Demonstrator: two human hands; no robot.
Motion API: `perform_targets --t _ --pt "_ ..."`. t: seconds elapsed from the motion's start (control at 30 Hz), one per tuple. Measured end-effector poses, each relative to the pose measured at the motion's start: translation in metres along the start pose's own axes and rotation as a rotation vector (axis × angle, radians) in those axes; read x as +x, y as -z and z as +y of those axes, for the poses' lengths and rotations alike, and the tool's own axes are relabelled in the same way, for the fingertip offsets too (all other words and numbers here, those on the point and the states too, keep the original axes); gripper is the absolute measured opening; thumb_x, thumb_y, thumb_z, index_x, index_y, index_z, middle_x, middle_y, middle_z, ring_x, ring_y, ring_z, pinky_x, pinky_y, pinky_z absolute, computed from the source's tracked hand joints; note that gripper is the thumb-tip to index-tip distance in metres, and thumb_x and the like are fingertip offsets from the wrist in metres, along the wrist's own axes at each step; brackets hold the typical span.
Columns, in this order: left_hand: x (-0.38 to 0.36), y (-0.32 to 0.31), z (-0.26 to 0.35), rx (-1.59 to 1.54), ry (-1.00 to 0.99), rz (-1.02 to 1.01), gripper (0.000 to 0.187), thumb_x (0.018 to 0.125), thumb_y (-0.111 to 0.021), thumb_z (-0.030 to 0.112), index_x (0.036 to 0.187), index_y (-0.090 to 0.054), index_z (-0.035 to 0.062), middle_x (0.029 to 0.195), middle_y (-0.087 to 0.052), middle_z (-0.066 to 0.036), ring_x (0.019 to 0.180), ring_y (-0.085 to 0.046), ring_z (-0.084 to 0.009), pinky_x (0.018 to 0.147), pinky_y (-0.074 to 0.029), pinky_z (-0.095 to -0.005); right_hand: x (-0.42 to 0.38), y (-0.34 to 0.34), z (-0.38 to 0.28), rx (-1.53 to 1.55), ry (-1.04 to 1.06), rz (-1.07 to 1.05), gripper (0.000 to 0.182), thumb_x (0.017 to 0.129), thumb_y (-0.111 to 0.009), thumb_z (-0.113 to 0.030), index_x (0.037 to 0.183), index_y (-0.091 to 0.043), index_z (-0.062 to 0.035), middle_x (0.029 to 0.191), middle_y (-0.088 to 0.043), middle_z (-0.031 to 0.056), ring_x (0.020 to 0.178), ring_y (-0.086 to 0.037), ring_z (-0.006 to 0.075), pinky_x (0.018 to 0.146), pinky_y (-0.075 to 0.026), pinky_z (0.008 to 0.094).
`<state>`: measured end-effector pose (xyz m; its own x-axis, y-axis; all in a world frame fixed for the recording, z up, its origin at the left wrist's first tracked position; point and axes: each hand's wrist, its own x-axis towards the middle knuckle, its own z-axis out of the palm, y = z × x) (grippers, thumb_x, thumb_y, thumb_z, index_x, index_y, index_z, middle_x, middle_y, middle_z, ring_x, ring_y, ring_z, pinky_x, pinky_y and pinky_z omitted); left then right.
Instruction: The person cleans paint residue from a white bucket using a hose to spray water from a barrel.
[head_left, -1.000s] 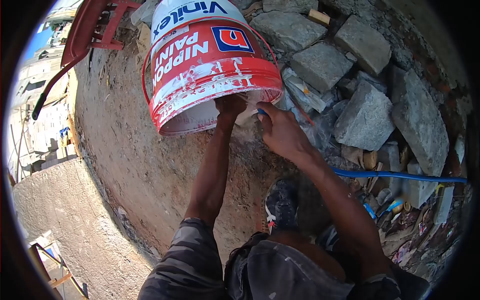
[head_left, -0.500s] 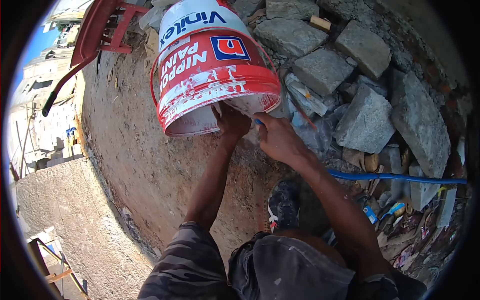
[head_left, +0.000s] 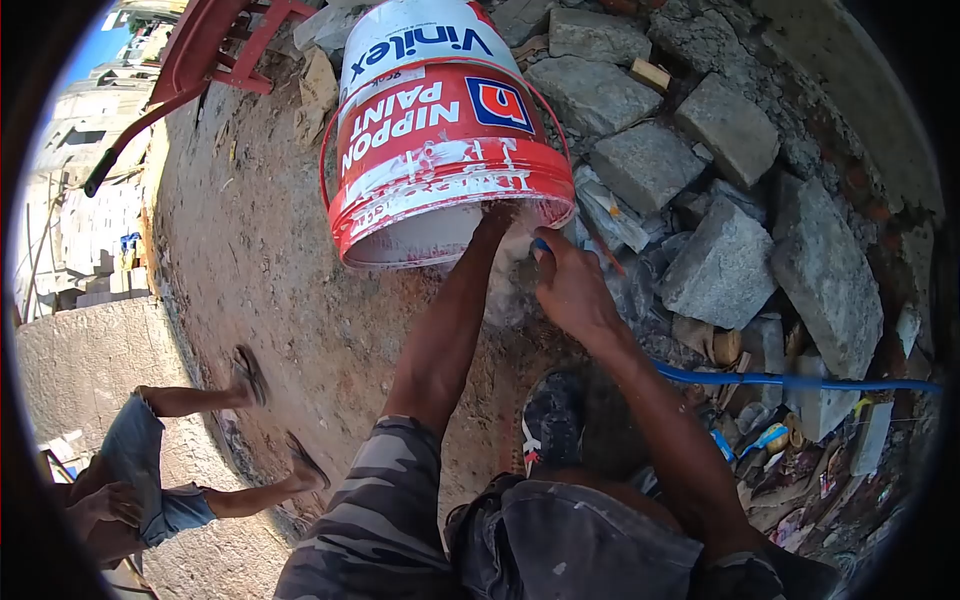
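A red and white paint bucket (head_left: 425,110) lies tipped on the ground with its mouth toward me. White paint smears its rim, and the print reads upside down. My left hand (head_left: 505,212) reaches inside the mouth; its fingers are hidden in there. Just outside the rim at the right, my right hand (head_left: 575,290) is closed, with the blue end of a hose (head_left: 700,377) showing at the thumb. What looks like a clear stream of water runs between the hose end and the bucket.
Broken concrete blocks (head_left: 725,262) and litter are heaped at the right. A red wheelbarrow (head_left: 195,60) with a black grip stands at the upper left. Another person in denim shorts (head_left: 150,470) and sandals is at the left. My dark shoe (head_left: 553,420) is below the bucket.
My left hand has gone deeper into the bucket. The bucket appears slightly further right in view. Another person has come into view at the left.
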<state>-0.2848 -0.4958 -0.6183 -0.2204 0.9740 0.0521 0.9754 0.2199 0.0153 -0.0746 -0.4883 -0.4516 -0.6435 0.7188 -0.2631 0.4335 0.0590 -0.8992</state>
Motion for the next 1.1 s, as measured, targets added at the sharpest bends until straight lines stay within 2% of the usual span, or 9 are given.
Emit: perform_targets --t 0.17,0.5,0.6,0.63,0.7,0.8,0.93,1.03,1.1 --pt "-0.001 -0.012 0.06 -0.244 -0.155 0.324 0.068 0.083 -0.056 0.045 0.139 -0.047 0.0067 0.144 -0.043 -0.02 0.137 -0.035 -0.0401 0.114 -0.014 -0.0619 0.002 0.017 -0.015 0.003 0.092 0.15 0.034 0.093 -0.05 -0.008 0.126 -0.056 -0.0017 0.111 -0.063 0.0273 0.101 -0.061 0.0446 0.085 -0.048 0.0482" --pt "-0.079 0.03 0.006 -0.334 -0.047 -0.032 0.067 0.084 -0.055 0.047 0.138 -0.048 0.0071 0.146 -0.042 -0.018 0.137 -0.034 -0.0404 0.114 -0.011 -0.0631 -0.005 -0.011 0.013 -0.026 0.147 -0.081 0.034 0.092 -0.051 -0.008 0.125 -0.058 -0.0039 0.099 -0.067 0.0261 0.092 -0.064 0.0441 0.081 -0.051 0.0474" --pt "-0.088 0.077 -0.035 0.232 0.283 -0.345 0.06 0.088 -0.059 0.037 0.135 -0.052 0.0005 0.145 -0.042 -0.02 0.138 -0.034 -0.0385 0.112 -0.016 -0.0642 -0.006 -0.023 0.015 -0.018 0.139 -0.106 0.034 0.092 -0.052 -0.009 0.125 -0.058 -0.0046 0.101 -0.067 0.0257 0.093 -0.064 0.0446 0.081 -0.051 0.0483" --pt "-0.093 0.072 -0.051 0.245 0.096 0.358 0.057 0.09 -0.057 0.029 0.134 -0.049 -0.0048 0.146 -0.041 -0.023 0.137 -0.035 -0.0394 0.112 -0.013 -0.0661 -0.005 -0.027 0.013 0.04 0.091 -0.042 0.033 0.092 -0.052 -0.01 0.124 -0.059 -0.005 0.104 -0.066 0.0257 0.096 -0.063 0.0449 0.081 -0.05 0.0492" --pt "-0.105 0.068 -0.047 0.193 0.302 0.177 0.069 0.091 -0.052 0.043 0.14 -0.043 -0.0039 0.146 -0.039 -0.026 0.141 -0.029 -0.0373 0.115 -0.007 -0.0611 -0.011 -0.035 0.008 -0.014 0.1 -0.073 0.033 0.092 -0.052 -0.01 0.124 -0.059 -0.0054 0.105 -0.065 0.0269 0.097 -0.062 0.0452 0.082 -0.05 0.0496" --pt "-0.131 0.055 0.0 0.362 0.098 -0.227 0.076 0.084 -0.052 0.052 0.143 -0.043 0.004 0.149 -0.038 -0.023 0.14 -0.029 -0.0405 0.114 -0.002 -0.0644 -0.008 -0.042 -0.005 0.002 0.137 -0.11 0.034 0.092 -0.052 -0.01 0.125 -0.058 -0.006 0.106 -0.065 0.0283 0.098 -0.062 0.0455 0.083 -0.05 0.0495" --pt "-0.122 0.058 -0.059 0.252 -0.079 0.072 0.071 0.086 -0.047 0.056 0.145 -0.043 0.0169 0.146 -0.043 -0.016 0.139 -0.032 -0.037 0.113 -0.004 -0.066 -0.009 -0.04 -0.026 0.035 0.098 -0.308 0.035 0.093 -0.052 -0.011 0.127 -0.057 -0.0066 0.104 -0.065 0.0278 0.098 -0.062 0.0445 0.082 -0.05 0.0484" --pt "-0.083 0.079 -0.06 0.402 0.22 -0.201 0.07 0.089 -0.045 0.055 0.144 -0.042 0.0111 0.143 -0.045 -0.015 0.139 -0.028 -0.0352 0.115 -0.013 -0.0602 -0.006 -0.055 -0.018 0.115 0.016 -0.2 0.035 0.093 -0.052 -0.012 0.127 -0.057 -0.007 0.106 -0.066 0.0247 0.099 -0.061 0.0451 0.083 -0.05 0.0492" --pt "-0.081 0.019 -0.051 0.304 0.207 0.131 0.07 0.091 -0.045 0.053 0.145 -0.038 0.0076 0.141 -0.045 -0.018 0.139 -0.029 -0.0364 0.116 -0.017 -0.0557 -0.004 -0.056 -0.018 0.047 0.036 -0.244 0.036 0.093 -0.051 -0.012 0.128 -0.057 -0.0071 0.106 -0.066 0.0243 0.099 -0.061 0.0448 0.084 -0.049 0.0498"
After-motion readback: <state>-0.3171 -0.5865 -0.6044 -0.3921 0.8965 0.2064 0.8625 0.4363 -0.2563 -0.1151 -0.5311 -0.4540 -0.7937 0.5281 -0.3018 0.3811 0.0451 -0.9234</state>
